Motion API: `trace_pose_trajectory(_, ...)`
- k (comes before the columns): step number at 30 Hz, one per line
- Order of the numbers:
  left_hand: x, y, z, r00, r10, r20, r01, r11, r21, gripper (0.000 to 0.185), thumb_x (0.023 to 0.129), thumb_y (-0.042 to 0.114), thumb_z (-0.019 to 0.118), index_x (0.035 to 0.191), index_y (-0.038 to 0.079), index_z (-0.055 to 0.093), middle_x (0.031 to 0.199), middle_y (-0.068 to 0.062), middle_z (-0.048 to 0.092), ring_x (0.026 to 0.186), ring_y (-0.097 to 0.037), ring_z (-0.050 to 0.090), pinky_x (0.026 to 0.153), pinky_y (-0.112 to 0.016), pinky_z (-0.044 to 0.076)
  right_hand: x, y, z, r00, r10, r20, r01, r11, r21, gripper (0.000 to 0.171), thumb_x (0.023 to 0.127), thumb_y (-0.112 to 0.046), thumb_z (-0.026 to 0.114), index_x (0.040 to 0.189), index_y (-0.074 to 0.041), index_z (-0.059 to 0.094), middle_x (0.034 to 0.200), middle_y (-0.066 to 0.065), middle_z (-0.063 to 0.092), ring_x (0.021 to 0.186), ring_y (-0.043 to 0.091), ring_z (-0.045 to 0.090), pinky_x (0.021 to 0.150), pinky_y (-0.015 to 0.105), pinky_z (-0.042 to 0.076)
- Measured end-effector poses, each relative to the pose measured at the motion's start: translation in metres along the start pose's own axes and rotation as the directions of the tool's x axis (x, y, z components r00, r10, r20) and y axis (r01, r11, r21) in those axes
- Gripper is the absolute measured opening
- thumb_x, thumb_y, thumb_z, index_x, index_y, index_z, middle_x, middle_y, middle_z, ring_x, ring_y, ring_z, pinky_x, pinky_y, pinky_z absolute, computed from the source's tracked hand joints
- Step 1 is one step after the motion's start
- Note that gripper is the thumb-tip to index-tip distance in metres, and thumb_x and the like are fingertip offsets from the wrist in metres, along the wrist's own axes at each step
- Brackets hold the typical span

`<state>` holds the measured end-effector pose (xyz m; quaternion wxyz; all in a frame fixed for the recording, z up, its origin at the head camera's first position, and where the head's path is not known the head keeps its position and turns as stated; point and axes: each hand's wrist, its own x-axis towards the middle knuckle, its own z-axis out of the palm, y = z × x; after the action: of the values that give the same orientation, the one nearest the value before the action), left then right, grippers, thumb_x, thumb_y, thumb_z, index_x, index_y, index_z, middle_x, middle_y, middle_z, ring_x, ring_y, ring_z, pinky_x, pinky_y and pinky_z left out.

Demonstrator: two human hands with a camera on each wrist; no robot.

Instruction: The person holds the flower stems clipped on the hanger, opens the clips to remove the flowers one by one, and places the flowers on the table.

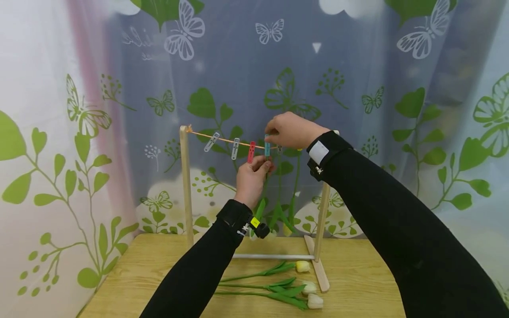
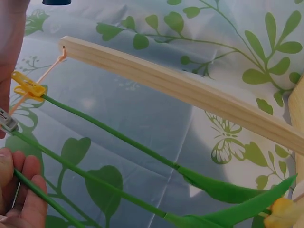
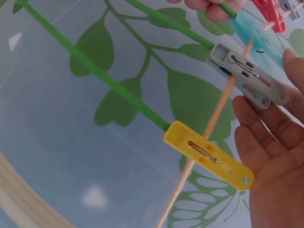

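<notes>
Along an orange cord (image 3: 218,108), from the left, hang two pale gray clothespins (image 1: 211,142) (image 1: 235,149) and a red clothespin (image 1: 251,152). The left hand's (image 1: 249,179) fingers pinch a tulip stem (image 2: 52,200), its end at the blue clothespin (image 1: 267,148) on the cord, which the right hand's (image 1: 294,131) fingers grip. Rightmost, gray (image 3: 249,76) and yellow (image 3: 209,154) clothespins hold stems.

Black sleeves (image 1: 191,274), 2 black wristbands (image 1: 232,214), 1 yellow tag (image 1: 255,222), 1 white patch (image 1: 319,152).

Smooth plastic pegs (image 3: 222,166), metal spring (image 3: 203,152), matt wooden post (image 2: 166,84)
</notes>
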<state>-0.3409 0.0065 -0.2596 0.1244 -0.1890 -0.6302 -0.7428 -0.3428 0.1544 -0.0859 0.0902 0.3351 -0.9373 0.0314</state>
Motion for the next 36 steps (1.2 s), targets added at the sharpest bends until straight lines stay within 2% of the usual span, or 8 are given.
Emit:
trace_pose_trajectory(11, 0.001, 0.002, 0.002, 1.000, -0.014, -0.014, 0.014, 1.000, 0.000, 0.036, 0.113, 0.020, 0.063, 0.143, 0.002, 0.070, 0.143, -0.026, 0.070, 0.127, -0.031, 0.073, 0.119, -0.046, 0.061, 0.000, -0.003, 0.000, 1.000, -0.007, -0.009, 0.007, 1.000, 0.012, 0.027, 0.115, -0.023, 0.061, 0.131, -0.005, 0.075, 0.126, 0.016, 0.077, 0.101, 0.027, 0.077, 0.091, 0.045, 0.065)
trace_pose_trajectory(17, 0.000, 0.000, 0.002, 1.000, -0.022, -0.013, 0.022, 1.000, 0.006, 0.035, 0.113, 0.020, 0.063, 0.142, 0.002, 0.072, 0.141, -0.025, 0.072, 0.127, -0.029, 0.074, 0.119, -0.047, 0.060, 0.000, -0.006, -0.001, 1.000, 0.000, 0.018, 0.000, 1.000, 0.017, 0.025, 0.115, -0.021, 0.062, 0.124, -0.004, 0.079, 0.120, 0.017, 0.079, 0.091, 0.026, 0.074, 0.079, 0.038, 0.059)
trace_pose_trajectory(21, -0.001, 0.000, 0.002, 1.000, -0.015, -0.004, 0.015, 1.000, 0.014, 0.035, 0.114, 0.020, 0.063, 0.142, 0.001, 0.071, 0.142, -0.026, 0.071, 0.127, -0.029, 0.074, 0.119, -0.047, 0.060, 0.001, -0.010, -0.003, 1.000, -0.010, 0.003, 0.010, 1.000, 0.007, 0.024, 0.113, -0.018, 0.065, 0.123, -0.004, 0.082, 0.122, 0.016, 0.081, 0.086, 0.023, 0.074, 0.077, 0.035, 0.056)
trace_pose_trajectory(24, -0.003, -0.001, 0.001, 1.000, -0.009, 0.000, 0.009, 1.000, 0.020, 0.036, 0.113, 0.020, 0.063, 0.143, 0.001, 0.070, 0.143, -0.026, 0.070, 0.128, -0.030, 0.073, 0.119, -0.048, 0.060, 0.003, -0.013, -0.004, 1.000, -0.008, -0.019, 0.008, 1.000, 0.003, 0.025, 0.112, -0.017, 0.066, 0.125, -0.003, 0.082, 0.124, 0.017, 0.081, 0.088, 0.025, 0.075, 0.077, 0.035, 0.056)
trace_pose_trajectory(32, -0.007, -0.006, 0.001, 1.000, -0.002, -0.003, 0.003, 0.999, 0.054, 0.036, 0.113, 0.020, 0.064, 0.144, 0.002, 0.070, 0.142, -0.025, 0.071, 0.130, -0.032, 0.072, 0.119, -0.050, 0.060, 0.004, -0.010, -0.002, 0.997, 0.015, -0.077, -0.014, 1.000, 0.016, 0.027, 0.111, -0.018, 0.069, 0.130, -0.002, 0.080, 0.132, 0.018, 0.080, 0.105, 0.029, 0.080, 0.084, 0.039, 0.063)
trace_pose_trajectory(36, -0.008, -0.008, 0.000, 1.000, 0.007, 0.000, -0.007, 0.999, 0.045, 0.036, 0.114, 0.018, 0.063, 0.145, 0.000, 0.069, 0.143, -0.027, 0.070, 0.130, -0.034, 0.071, 0.120, -0.052, 0.059, 0.001, -0.008, -0.001, 0.994, 0.032, -0.107, -0.028, 0.999, 0.037, 0.027, 0.111, -0.019, 0.069, 0.130, -0.003, 0.081, 0.130, 0.017, 0.081, 0.095, 0.026, 0.080, 0.077, 0.035, 0.058)
